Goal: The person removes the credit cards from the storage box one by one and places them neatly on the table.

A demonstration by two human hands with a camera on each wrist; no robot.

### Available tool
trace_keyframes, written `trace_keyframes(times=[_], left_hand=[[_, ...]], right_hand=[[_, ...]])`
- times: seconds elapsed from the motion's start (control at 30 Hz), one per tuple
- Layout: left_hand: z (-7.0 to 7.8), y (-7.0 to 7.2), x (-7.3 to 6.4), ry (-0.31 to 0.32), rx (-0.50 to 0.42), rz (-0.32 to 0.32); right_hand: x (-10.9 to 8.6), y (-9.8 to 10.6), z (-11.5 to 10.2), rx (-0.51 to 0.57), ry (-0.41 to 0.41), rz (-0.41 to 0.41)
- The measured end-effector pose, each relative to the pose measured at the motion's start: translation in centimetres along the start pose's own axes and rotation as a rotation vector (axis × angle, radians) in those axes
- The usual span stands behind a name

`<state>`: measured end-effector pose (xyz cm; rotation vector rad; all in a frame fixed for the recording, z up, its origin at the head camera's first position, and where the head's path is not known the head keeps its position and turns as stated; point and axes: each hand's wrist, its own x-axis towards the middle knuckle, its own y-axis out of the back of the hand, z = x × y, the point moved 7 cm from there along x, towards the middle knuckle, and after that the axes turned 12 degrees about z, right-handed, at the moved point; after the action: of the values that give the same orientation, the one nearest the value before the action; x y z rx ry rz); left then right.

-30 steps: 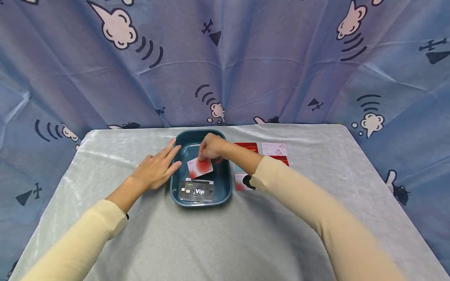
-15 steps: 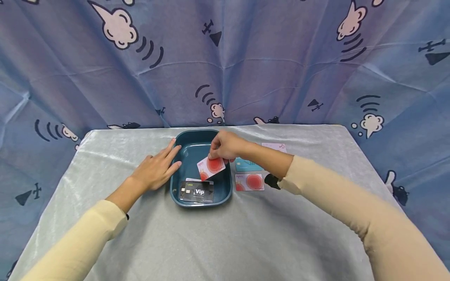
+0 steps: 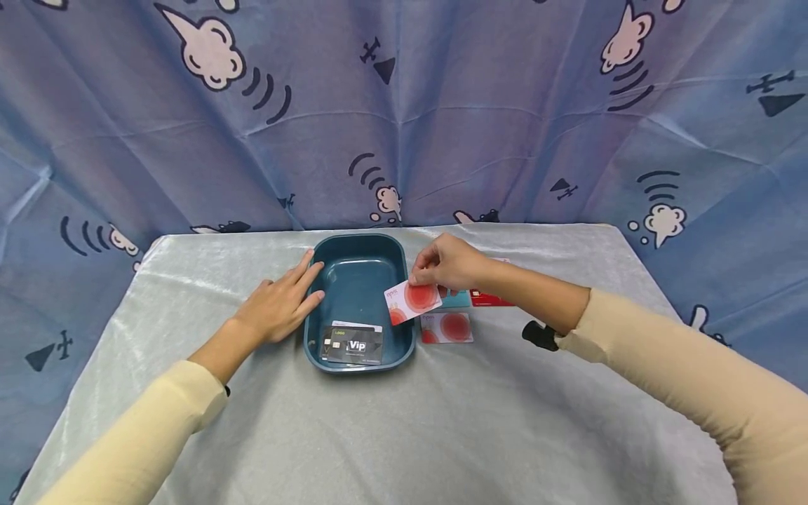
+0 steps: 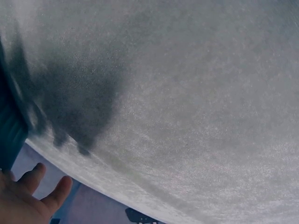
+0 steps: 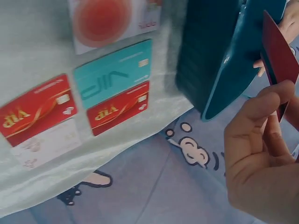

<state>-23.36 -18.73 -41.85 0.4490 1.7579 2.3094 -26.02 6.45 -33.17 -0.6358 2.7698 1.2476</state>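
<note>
My right hand (image 3: 451, 266) pinches a white-and-pink card (image 3: 413, 300) with a red circle between thumb and fingers. The card is held tilted over the right rim of a blue plastic tray (image 3: 360, 247). In the right wrist view, the held card (image 5: 278, 49) appears nearly edge-on. My left hand (image 3: 278, 307) lies along the tray's left side, fingers spread and straight, fingertips at the rim. Inside the tray, towards the front, a black VIP card (image 3: 353, 345) lies over a paler card that is mostly covered.
Right of the tray lies a similar red-circle card (image 3: 447, 328). Beyond it are a teal card (image 5: 114, 72), two red VIP cards (image 5: 39, 112) and a pale floral card (image 5: 49, 142). A patterned curtain (image 3: 404, 126) hangs behind the cloth-covered table (image 3: 404, 435).
My right hand has moved right with the card, from inside the tray to over its right rim. The left hand and the tray stay in place.
</note>
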Motion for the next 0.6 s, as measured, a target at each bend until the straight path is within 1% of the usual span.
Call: trace_keyframes(times=[0.13, 0.3, 0.47, 0.6], left_hand=[[-0.1, 0.0, 0.0, 0.0, 0.003, -0.001], [0.0, 0.0, -0.1, 0.0, 0.003, -0.003], [-0.1, -0.1, 0.0, 0.004, 0.006, -0.007], [0.0, -0.1, 0.0, 0.007, 0.006, -0.013]], right_hand=[[-0.6, 0.9, 1.0, 0.034, -0.004, 0.003], [-1.2, 2.6, 2.0, 0.033, 0.004, 0.034], [-1.9, 4.5, 3.2, 0.032, -0.032, 0.06], [-2.6, 5.5, 4.3, 0.023, -0.06, 0.079]])
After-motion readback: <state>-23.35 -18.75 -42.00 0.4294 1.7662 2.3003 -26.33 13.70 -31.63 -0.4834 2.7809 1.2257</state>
